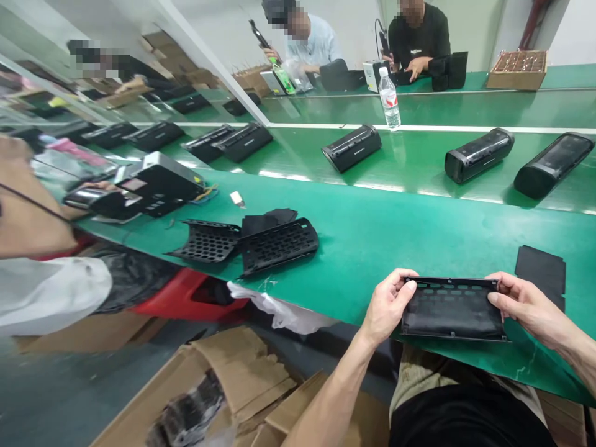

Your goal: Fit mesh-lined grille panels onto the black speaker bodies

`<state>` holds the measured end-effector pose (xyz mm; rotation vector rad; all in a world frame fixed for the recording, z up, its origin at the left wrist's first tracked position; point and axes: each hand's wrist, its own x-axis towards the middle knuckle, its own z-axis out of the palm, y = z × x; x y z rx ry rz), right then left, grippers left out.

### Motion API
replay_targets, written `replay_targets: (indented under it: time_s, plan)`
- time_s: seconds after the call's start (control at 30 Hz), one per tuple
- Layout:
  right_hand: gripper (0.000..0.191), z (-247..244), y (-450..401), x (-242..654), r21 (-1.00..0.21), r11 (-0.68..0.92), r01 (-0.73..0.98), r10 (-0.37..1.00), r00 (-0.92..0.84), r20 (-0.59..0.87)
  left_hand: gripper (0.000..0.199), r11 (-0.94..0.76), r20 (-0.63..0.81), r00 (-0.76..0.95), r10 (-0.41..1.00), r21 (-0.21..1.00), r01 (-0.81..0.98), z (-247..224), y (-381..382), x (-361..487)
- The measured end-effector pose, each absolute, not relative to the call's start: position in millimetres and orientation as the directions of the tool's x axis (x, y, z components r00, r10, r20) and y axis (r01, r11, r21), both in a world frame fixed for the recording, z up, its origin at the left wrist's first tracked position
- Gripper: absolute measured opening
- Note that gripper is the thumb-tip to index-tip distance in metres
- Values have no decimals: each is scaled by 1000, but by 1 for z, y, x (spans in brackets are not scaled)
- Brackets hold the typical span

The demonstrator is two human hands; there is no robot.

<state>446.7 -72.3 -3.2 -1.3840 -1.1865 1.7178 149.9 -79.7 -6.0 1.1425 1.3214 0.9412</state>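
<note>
Both my hands grip a black plastic speaker grille [454, 313] near the table's front edge. My left hand [388, 304] pinches its upper left corner, thumb on the inside. At the upper right corner my right hand [519, 301] holds it between thumb and fingers. A dark sheet lies inside the curved grille, leaving a few rows of holes visible along the top. Right behind my right hand lies a flat black sheet [542, 270]. Further left on the table rest two more perforated grilles [282, 245], with dark sheets [267, 218] behind them.
Several black speakers [352, 149] stand along the green line beyond my table [372, 223]. A water bottle [389, 102] stands among them. A co-worker's arm and a metal-cased device [162, 180] are at left. Cardboard boxes [242, 360] sit below. Other people work across the line.
</note>
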Motion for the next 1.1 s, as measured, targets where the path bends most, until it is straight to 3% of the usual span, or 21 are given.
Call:
replay_targets:
  time_s: [0.1,0.17,0.33,0.5,0.63,0.8,0.93,1.1]
  plan:
    - [49,-3,-73,448,-907,-418,59,873,-250,-418,43,228,-245,110,963,963,144,-3,-82,149]
    - [50,-3,-73,448,-903,-428,45,870,-252,-425,36,174,-210,98,973,941,290,3,-82,149]
    - [49,-3,-75,445,-890,-455,18,856,-266,-443,46,-145,59,164,985,799,584,20,-72,156]
    - [48,-5,-79,442,-887,-463,6,846,-296,-443,18,-338,101,386,917,712,616,18,-57,162]
    - [47,-6,-80,443,-888,-459,13,846,-299,-442,27,-352,58,481,875,759,548,11,-51,160]
    - [47,-6,-83,446,-885,-465,28,848,-275,-454,25,-205,-16,417,909,854,479,17,-52,153]
    - [53,-5,-84,448,-885,-465,19,859,-230,-457,57,130,-192,191,963,946,296,12,-64,136]
    - [55,-8,-86,450,-892,-452,-12,875,-203,-440,70,495,-467,306,830,869,-17,-10,-93,122]
